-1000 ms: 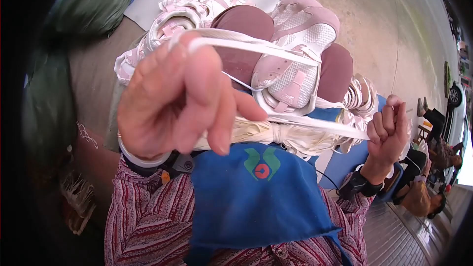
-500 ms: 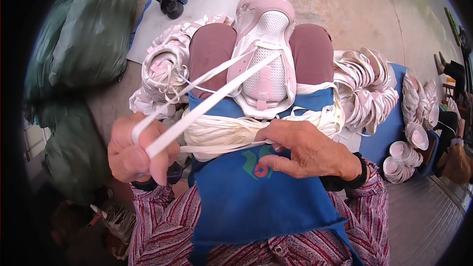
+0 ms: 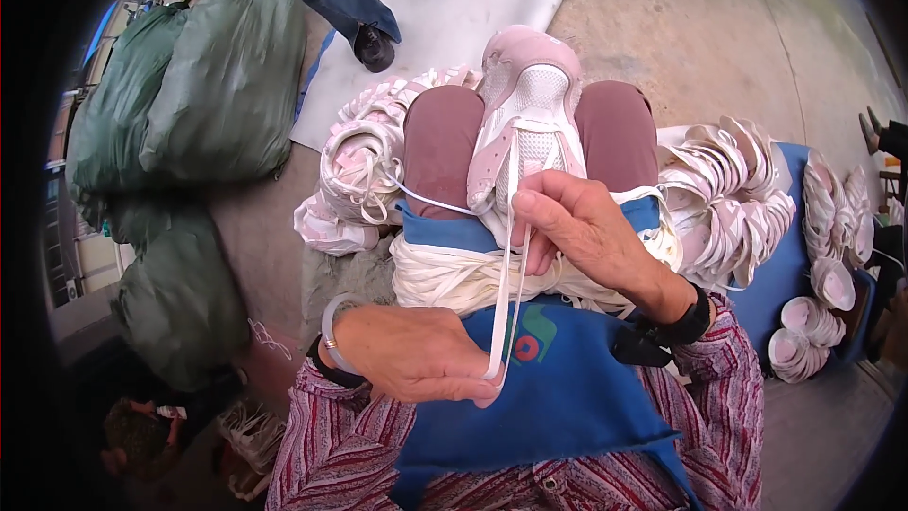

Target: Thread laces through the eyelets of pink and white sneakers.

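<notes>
A pink and white shoe upper (image 3: 541, 87) rests between my knees, its toe part pointing away from me. A white shoelace (image 3: 500, 322) runs from the eyelet end of the upper down to my left hand (image 3: 411, 357), whose closed fingers grip it close to my lap. My right hand (image 3: 591, 232) pinches the strands over the near part of the upper and hides some of it. Beneath the upper, a thick bundle of white laces (image 3: 445, 270) lies across my lap on a blue apron (image 3: 558, 407).
Pink and white shoe uppers are piled to the left (image 3: 336, 180), with a nested row (image 3: 724, 194) to the right. More shoe parts (image 3: 804, 336) lie on a blue mat (image 3: 757, 270). Large green sacks (image 3: 222, 95) stand at far left. A co-worker's shoe (image 3: 375, 47) is on a white sheet (image 3: 445, 19).
My left hand has come down and right, toward my lap, with the lace. My right hand has moved forward to the strands at the upper. The view has shifted, and the co-worker shows more.
</notes>
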Tool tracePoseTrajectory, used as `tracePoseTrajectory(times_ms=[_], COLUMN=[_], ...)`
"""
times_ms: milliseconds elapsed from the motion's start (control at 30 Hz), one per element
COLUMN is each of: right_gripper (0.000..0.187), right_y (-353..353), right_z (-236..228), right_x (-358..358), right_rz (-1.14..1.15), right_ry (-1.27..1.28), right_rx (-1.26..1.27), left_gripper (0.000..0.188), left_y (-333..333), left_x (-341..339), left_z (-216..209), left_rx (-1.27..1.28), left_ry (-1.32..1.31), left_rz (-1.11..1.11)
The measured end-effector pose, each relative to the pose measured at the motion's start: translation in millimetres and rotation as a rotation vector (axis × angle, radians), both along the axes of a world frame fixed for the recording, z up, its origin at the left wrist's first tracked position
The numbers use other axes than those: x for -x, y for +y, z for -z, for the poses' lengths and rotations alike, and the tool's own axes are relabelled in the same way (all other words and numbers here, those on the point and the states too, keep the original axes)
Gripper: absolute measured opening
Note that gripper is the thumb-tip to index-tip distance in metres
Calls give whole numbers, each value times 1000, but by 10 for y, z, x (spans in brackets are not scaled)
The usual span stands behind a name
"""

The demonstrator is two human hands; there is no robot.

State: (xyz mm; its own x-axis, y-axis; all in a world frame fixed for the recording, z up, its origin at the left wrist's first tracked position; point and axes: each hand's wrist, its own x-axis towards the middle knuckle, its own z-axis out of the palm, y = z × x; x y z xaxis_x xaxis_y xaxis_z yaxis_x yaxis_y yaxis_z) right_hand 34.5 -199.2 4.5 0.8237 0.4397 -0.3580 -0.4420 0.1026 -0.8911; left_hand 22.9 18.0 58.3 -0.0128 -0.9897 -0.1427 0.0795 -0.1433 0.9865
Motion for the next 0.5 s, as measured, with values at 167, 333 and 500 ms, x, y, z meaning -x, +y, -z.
tracePoseTrajectory(times_ms=[167,333,500], right_gripper=[25,19,19], right_y=[54,-24,74], right_z=[84,-121,-100], right_x=[-10,27,105], right_rz=[-46,-143,-193], right_ry=[128,58,-68], right_rx=[-114,-75,-99], left_gripper=[28,45,44], left_y=[-22,49,-385], left_x=[-47,-95,-250], left_z=[196,475,666], left_rx=[-85,-204,-180], left_ry=[-47,453,817], left_rz=[100,-732,-844])
